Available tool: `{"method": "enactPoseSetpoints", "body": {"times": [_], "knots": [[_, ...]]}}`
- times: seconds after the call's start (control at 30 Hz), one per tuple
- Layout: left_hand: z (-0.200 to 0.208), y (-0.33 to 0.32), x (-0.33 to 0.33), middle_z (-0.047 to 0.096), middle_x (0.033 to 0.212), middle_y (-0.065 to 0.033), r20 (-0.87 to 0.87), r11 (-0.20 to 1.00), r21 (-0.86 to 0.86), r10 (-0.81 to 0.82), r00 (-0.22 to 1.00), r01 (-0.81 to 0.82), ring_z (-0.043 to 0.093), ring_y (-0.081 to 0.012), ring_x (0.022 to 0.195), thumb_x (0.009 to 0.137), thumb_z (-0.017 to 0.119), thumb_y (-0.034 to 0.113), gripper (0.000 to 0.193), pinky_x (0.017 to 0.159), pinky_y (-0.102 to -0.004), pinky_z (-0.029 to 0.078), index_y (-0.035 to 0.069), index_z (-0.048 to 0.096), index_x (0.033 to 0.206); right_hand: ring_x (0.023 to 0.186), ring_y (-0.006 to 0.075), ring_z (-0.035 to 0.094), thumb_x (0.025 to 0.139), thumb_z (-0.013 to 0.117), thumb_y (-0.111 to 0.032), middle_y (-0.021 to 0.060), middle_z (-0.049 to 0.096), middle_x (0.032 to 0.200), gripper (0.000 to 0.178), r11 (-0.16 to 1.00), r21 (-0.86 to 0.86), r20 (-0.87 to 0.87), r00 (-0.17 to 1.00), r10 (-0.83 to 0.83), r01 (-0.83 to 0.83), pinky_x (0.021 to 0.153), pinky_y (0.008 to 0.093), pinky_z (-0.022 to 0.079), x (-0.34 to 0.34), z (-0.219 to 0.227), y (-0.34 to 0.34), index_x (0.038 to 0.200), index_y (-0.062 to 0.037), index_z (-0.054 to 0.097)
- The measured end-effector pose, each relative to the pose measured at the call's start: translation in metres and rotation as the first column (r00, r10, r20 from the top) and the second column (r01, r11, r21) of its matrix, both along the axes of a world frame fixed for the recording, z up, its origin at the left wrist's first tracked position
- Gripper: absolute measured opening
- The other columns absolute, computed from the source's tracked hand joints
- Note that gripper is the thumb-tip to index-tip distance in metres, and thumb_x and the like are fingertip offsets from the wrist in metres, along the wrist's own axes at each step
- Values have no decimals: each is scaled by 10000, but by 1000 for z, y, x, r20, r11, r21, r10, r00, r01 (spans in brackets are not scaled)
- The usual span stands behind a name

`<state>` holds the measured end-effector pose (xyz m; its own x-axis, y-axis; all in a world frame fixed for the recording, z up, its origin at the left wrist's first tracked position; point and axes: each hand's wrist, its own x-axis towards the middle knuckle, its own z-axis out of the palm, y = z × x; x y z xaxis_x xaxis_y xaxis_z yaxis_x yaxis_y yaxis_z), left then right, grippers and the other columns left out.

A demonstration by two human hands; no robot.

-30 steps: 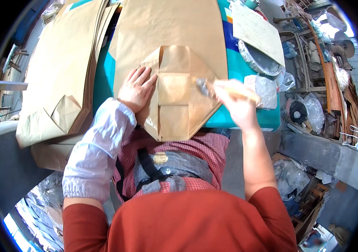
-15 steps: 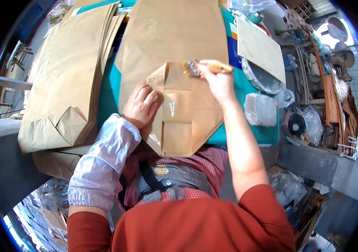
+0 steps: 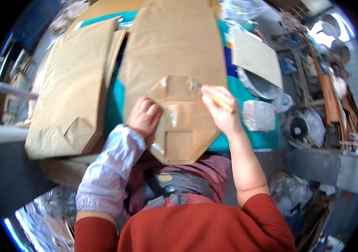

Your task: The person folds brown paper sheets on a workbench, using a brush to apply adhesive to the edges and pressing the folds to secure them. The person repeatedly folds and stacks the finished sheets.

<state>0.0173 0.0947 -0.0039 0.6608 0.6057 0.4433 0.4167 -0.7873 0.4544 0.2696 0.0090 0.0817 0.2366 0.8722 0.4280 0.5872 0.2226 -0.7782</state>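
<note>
A large brown paper bag (image 3: 174, 50) lies flat in front of me, its near end folded into a pointed shape with a creased rectangular panel. Wet-looking shiny patches show on the fold. My left hand (image 3: 145, 116) presses on the left side of this folded end with its fingers curled together, gripping the edge; a white sleeve guard covers that forearm. My right hand (image 3: 221, 107) is wrapped round the light wooden handle of a brush (image 3: 216, 100). The brush's bristles are at the upper right of the folded panel, blurred by motion; whether they touch the paper I cannot tell.
A stack of folded brown paper bags (image 3: 69, 92) lies on the left. To the right on the teal table cover (image 3: 242, 140) sit a plastic-wrapped block (image 3: 258, 115) and a round pan (image 3: 252, 86) partly under a pale board (image 3: 256, 56). Cluttered shelving (image 3: 324, 84) stands further right.
The brush has moved down toward me, and its handle now slants nearer to my body. My left hand stays on the fold. The whole view has shifted slightly.
</note>
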Motion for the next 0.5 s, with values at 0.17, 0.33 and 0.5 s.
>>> {"method": "enactPoseSetpoints", "body": {"times": [0.17, 0.33, 0.5], "knots": [[-4, -2, -1, 584, 1085, -166, -42, 999, 36, 23, 999, -21, 531, -387, 1116, 773, 642, 69, 182, 974, -454, 440, 35, 628, 951, 908, 327, 651, 808, 698, -37, 158, 639, 1048, 309, 964, 134, 522, 811, -266, 231, 778, 370, 532, 111, 13, -69, 1116, -29, 677], [-5, -2, 0, 556, 1141, -180, -125, 998, 61, 16, 992, -8, 514, -397, 1140, 795, 623, 88, 274, 992, -451, 426, 6, 582, 1053, 967, 304, 630, 772, 681, -56, 131, 644, 1068, 358, 990, -63, 836, 548, -19, 130, 814, 394, 517, 186, -15, -125, 1129, -64, 677], [12, 40, 0, 544, 1193, -205, -260, 931, -319, 91, 961, -175, 527, -370, 1138, 736, 683, 91, 411, 958, -413, 449, 36, 562, 1125, 974, 291, 623, 788, 715, -91, 108, 665, 1003, 328, 928, -372, 363, 918, 159, -13, 868, 402, 494, 100, 3, -80, 1111, -52, 675]]}}
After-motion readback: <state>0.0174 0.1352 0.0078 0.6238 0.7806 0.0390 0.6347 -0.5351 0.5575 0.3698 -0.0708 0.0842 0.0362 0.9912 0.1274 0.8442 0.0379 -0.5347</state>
